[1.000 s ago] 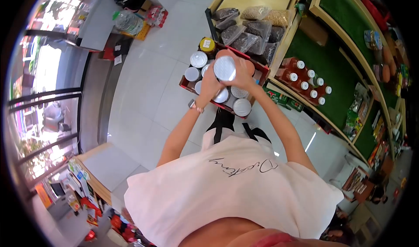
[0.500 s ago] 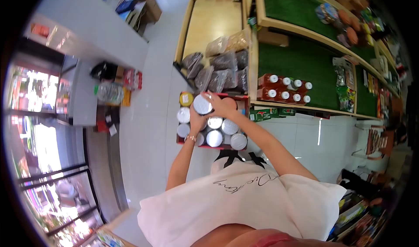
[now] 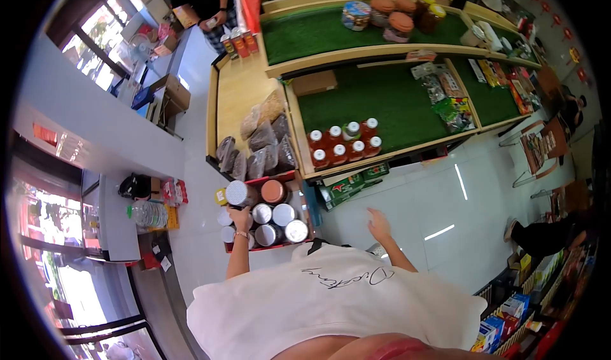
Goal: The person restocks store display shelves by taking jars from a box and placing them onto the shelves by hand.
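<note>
Red box [image 3: 280,247]: landmark; open-topped, packed with lidded jars [image 3: 284,215].
Left hand [image 3: 240,220]: over the box's left part, bracelet [image 3: 240,234] at the wrist; fingers curled on the near side of a silver-lidded jar [image 3: 238,193], some hidden by it.
Silver-lidded jar: in that grasp, at the box's far-left part, lid upward; cannot tell whether its base touches anything.
Right hand [image 3: 379,225]: right of the box, well apart; holding nothing, fingers extended and slightly spread.
Orange-lidded jar [image 3: 273,192]: inside the box, far side.
Yellow-lidded jar [image 3: 220,196]: box's far-left corner, partly hidden.
Clear bags of dark grains [image 3: 259,161]: just beyond the box, on a wooden shelf [image 3: 245,86].
White-capped bottles [image 3: 340,149], eight, red-brown: beyond the box, to its right.
Green carton [image 3: 347,188]: right of the box, near.
</note>
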Tool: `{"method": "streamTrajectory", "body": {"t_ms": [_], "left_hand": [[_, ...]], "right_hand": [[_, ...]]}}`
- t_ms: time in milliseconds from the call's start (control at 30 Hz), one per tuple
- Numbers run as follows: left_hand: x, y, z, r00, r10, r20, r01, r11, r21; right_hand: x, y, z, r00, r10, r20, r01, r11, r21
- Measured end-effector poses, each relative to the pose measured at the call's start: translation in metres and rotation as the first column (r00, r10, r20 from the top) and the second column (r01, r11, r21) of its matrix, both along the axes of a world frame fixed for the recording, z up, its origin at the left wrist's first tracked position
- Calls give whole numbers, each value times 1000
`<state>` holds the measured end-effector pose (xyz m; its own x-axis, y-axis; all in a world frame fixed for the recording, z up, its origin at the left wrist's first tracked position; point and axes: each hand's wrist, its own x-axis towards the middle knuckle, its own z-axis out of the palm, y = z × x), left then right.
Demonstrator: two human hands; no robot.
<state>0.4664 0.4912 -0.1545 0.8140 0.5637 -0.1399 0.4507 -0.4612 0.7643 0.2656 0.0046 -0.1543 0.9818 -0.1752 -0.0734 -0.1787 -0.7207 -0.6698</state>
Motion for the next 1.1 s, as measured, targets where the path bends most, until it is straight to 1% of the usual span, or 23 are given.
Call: {"method": "streamTrajectory", "body": {"t_ms": [67, 100, 133, 200, 233, 267, 333, 400, 433, 467, 533, 567, 600, 667, 700, 733, 800, 867, 900, 933, 1000, 1033, 1100], "left_hand": [[-9, -30, -6, 981, 196, -9, -194, 978, 70], [-14, -43, -21, 982, 168, 89, -178, 977, 117], [-24, -72, -11, 979, 169, 115, -182, 978, 104], [-46, -128, -12, 972, 32, 232, -67, 987, 147], [-56, -160, -12, 975, -36, 217, -1, 985, 171], [-63, -189, -25, 960, -138, 243, 71, 961, 267], [-91, -267, 3, 957, -194, 214, 171, 978, 119], [-104, -318, -22, 921, -298, 251, 271, 953, 134], [-114, -347, -17, 915, -333, 230, 321, 943, 88], [-121, -370, -21, 897, -387, 214, 367, 922, 128], [-136, -412, -22, 869, -475, 139, 463, 879, 116], [-141, -424, -27, 827, -553, 105, 526, 825, 205], [-148, -433, -32, 792, -611, 17, 596, 778, 201], [-156, -447, -41, 672, -724, -155, 740, 651, 171], [-155, -443, -64, 552, -802, -228, 834, 530, 154], [-154, -445, -74, 428, -822, -376, 902, 414, 122], [-153, -444, -95, 212, -868, -448, 968, 250, -28], [-156, -441, -115, 94, -890, -447, 950, 214, -227], [-157, -439, -122, -91, -889, -449, 993, -47, -107], [-158, -438, -130, -266, -843, -467, 952, -307, 11], [-147, -442, -165, -270, -754, -599, 949, -103, -298], [-146, -453, -168, -276, -718, -639, 936, -51, -347], [-136, -490, -170, -286, -683, -673, 928, -23, -371]], "right_hand": [[-62, -51, -31, 963, -262, -63, 257, 963, -83], [-96, -77, -55, 919, -386, -83, 382, 922, -56], [-132, -98, -74, 860, -498, -109, 498, 867, -32], [-194, -126, -85, 718, -679, -152, 654, 733, -187], [-217, -139, -89, 644, -737, -206, 703, 676, -222], [-237, -150, -91, 561, -788, -254, 745, 614, -261], [-275, -172, -99, 555, -781, -287, 747, 620, -241], [-295, -194, -100, 543, -787, -293, 762, 608, -223], [-303, -203, -103, 536, -795, -285, 773, 598, -213], [-312, -210, -104, 528, -802, -280, 783, 587, -204], [-321, -230, -103, 496, -834, -241, 819, 542, -190], [-325, -237, -100, 493, -844, -210, 824, 531, -200], [-329, -245, -97, 488, -854, -180, 829, 518, -209], [-334, -259, -87, 477, -856, -202, 838, 512, -190], [-337, -266, -86, 471, -859, -201, 841, 505, -191], [-340, -273, -87, 460, -865, -202, 848, 495, -190], [-343, -287, -95, 436, -876, -206, 863, 472, -181], [-340, -299, -96, 413, -886, -210, 880, 448, -161], [-336, -302, -91, 400, -892, -211, 889, 433, -147], [-333, -305, -86, 390, -897, -211, 897, 421, -135], [-325, -310, -80, 375, -898, -231, 908, 406, -103], [-323, -313, -80, 371, -894, -250, 908, 406, -105], [-326, -324, -87, 363, -876, -319, 905, 412, -102]]}}
